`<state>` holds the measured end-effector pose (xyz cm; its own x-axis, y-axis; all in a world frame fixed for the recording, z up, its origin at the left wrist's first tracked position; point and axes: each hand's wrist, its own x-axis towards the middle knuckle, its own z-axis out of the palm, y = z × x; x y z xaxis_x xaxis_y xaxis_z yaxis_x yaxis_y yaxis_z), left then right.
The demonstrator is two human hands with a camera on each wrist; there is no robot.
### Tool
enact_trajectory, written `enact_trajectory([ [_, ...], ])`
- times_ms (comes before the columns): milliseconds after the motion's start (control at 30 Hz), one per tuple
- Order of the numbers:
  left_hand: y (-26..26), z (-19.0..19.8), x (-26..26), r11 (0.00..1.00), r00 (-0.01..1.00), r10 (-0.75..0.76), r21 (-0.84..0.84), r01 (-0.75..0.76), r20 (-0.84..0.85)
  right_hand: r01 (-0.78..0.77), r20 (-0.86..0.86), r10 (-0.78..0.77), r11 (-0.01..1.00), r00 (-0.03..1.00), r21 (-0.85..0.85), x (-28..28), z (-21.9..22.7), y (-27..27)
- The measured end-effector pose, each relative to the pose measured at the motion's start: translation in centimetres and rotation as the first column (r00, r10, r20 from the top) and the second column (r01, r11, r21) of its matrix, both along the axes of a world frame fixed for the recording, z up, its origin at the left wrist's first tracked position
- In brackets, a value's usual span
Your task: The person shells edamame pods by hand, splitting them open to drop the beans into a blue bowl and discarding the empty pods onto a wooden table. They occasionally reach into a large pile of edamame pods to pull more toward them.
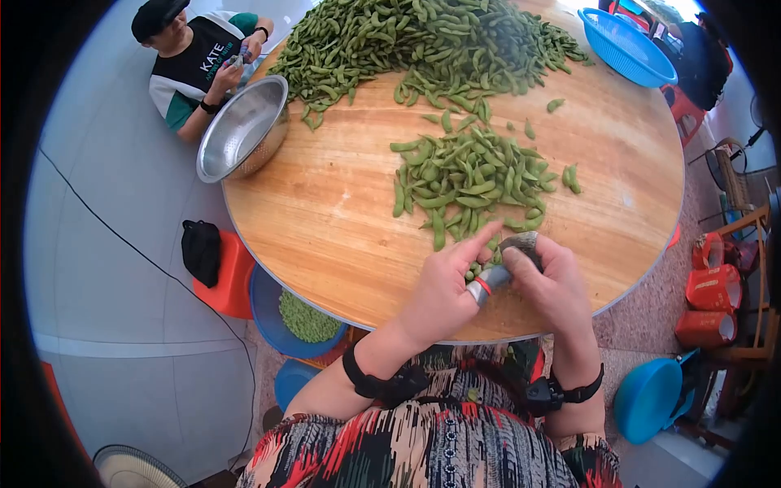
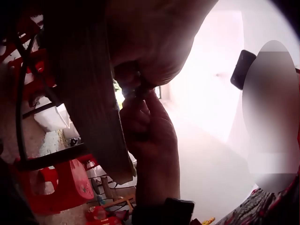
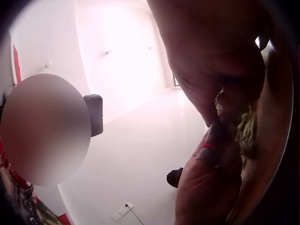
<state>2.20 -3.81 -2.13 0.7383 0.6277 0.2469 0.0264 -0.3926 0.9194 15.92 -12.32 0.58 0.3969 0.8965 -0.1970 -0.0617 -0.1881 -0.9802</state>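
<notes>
Both hands meet over the near edge of the round wooden table [image 1: 325,195], in front of a small heap of edamame pods [image 1: 472,175]. My left hand [image 1: 443,289] holds several green beans [image 1: 472,270] between thumb and fingers, its index finger pointing forward. A grey cover with a red band [image 1: 484,285] wraps the left thumb. My right hand [image 1: 557,285] has curled fingers and a dark grey finger cover [image 1: 525,244]; its thumb meets the left thumb's cover. I cannot tell what the right fingertips pinch. In the right wrist view, pods [image 3: 246,131] lie behind the touching fingers.
A large edamame pile [image 1: 423,41] covers the table's far side. A metal colander [image 1: 244,130] sits at the left edge beside another person [image 1: 203,65]; a blue basket [image 1: 626,49] is at far right. Below left, a blue tub [image 1: 264,313] holds shelled beans [image 1: 309,317] near a red stool [image 1: 228,276].
</notes>
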Motion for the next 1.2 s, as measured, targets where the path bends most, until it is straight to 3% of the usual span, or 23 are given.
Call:
enact_trajectory([
  [100, -0.4, 0.5, -0.3, 0.986, 0.998, 0.065, -0.152, -0.066, -0.015, -0.045, 0.014, 0.045, 0.998, 0.999, 0.045, -0.1, -0.9, 0.0],
  [167, 0.0, 0.3, -0.5, 0.895, 0.999, -0.027, -0.446, 0.033, 0.019, -0.106, -0.107, 0.113, 0.992, 0.988, 0.065, 0.3, -1.0, -0.3],
  [300, 0.4, -0.1, -0.5, 0.826, 0.983, -0.070, -0.543, 0.153, 0.172, -0.119, -0.144, 0.131, 0.989, 0.981, 0.086, 0.1, -0.2, -0.6],
  [367, 0.6, 0.3, -1.0, 0.581, 0.976, -0.113, -0.784, 0.216, 0.184, -0.169, -0.119, 0.190, 0.972, 0.975, 0.164, 0.0, -0.3, -0.7],
  [400, 0.6, 0.3, -1.1, 0.582, 0.976, -0.114, -0.784, 0.215, 0.184, -0.169, -0.119, 0.189, 0.972, 0.975, 0.165, 0.0, -0.3, -0.7],
  [467, 0.7, -0.1, -1.4, 0.345, 0.940, -0.072, -0.876, 0.337, 0.333, -0.180, -0.128, 0.205, 0.966, 0.970, 0.183, 0.0, -0.4, -0.8],
  [600, 0.6, -0.2, -1.2, 0.361, 0.942, -0.078, -0.871, 0.332, 0.326, -0.156, -0.054, 0.165, 0.978, 0.985, 0.137, 0.0, -0.6, -0.8],
  [667, -0.3, 0.8, -0.8, 0.740, 0.993, -0.007, -0.667, 0.084, 0.118, -0.082, -0.105, 0.089, 0.994, 0.991, 0.069, -0.2, -0.5, -0.8],
  [700, -0.4, 1.1, -0.8, 0.740, 0.993, -0.008, -0.667, 0.086, 0.119, -0.081, -0.103, 0.087, 0.994, 0.991, 0.069, -0.1, -0.5, -1.0],
  [733, -0.5, 1.4, -0.9, 0.947, 0.992, -0.043, -0.312, 0.077, 0.115, -0.093, -0.399, 0.120, 0.992, 0.909, 0.087, 0.2, -0.6, -1.4],
  [767, -0.6, 1.5, -0.9, 0.993, 0.992, -0.075, 0.094, 0.066, 0.098, -0.096, -0.656, 0.143, 0.990, 0.741, 0.106, 0.2, -0.7, -1.7],
  [800, -0.5, 1.4, -0.9, 0.993, 0.992, -0.077, 0.092, 0.068, 0.099, -0.094, -0.656, 0.140, 0.990, 0.742, 0.105, 0.1, -0.8, -1.9],
  [867, -0.1, 0.8, -0.7, 0.948, 0.966, -0.206, 0.276, 0.158, 0.156, -0.092, -0.735, 0.149, 0.989, 0.661, 0.118, 0.0, -1.1, -2.1],
  [900, -0.1, 0.6, -0.8, 0.948, 0.966, -0.207, 0.275, 0.159, 0.156, -0.091, -0.735, 0.148, 0.989, 0.662, 0.117, -0.1, -1.3, -2.1],
  [967, -0.1, 0.4, -0.9, 0.954, 0.948, -0.223, 0.250, 0.165, 0.226, -0.091, -0.850, 0.218, 0.976, 0.479, 0.199, -0.3, -1.8, -2.2],
  [1000, -0.2, 0.4, -1.0, 0.954, 0.948, -0.224, 0.250, 0.166, 0.226, -0.091, -0.850, 0.218, 0.976, 0.479, 0.199, -0.5, -1.8, -2.1],
  [1067, -0.4, 0.6, -1.1, 0.985, 0.955, -0.162, -0.023, 0.173, 0.249, -0.001, -0.869, 0.184, 0.978, 0.459, 0.207, -1.0, -1.7, -2.0],
  [1100, -0.5, 0.8, -1.2, 0.985, 0.955, -0.160, -0.022, 0.171, 0.250, -0.004, -0.868, 0.187, 0.978, 0.459, 0.208, -1.3, -1.5, -1.9],
  [1167, -0.6, 1.2, -1.2, 0.854, 0.971, -0.080, -0.486, 0.184, 0.227, 0.057, -0.690, 0.079, 0.983, 0.719, 0.172, -1.7, -1.0, -1.8],
  [1200, -0.5, 1.1, -1.2, 0.854, 0.970, -0.077, -0.486, 0.184, 0.231, 0.053, -0.688, 0.081, 0.984, 0.721, 0.172, -1.8, -0.8, -1.7],
])
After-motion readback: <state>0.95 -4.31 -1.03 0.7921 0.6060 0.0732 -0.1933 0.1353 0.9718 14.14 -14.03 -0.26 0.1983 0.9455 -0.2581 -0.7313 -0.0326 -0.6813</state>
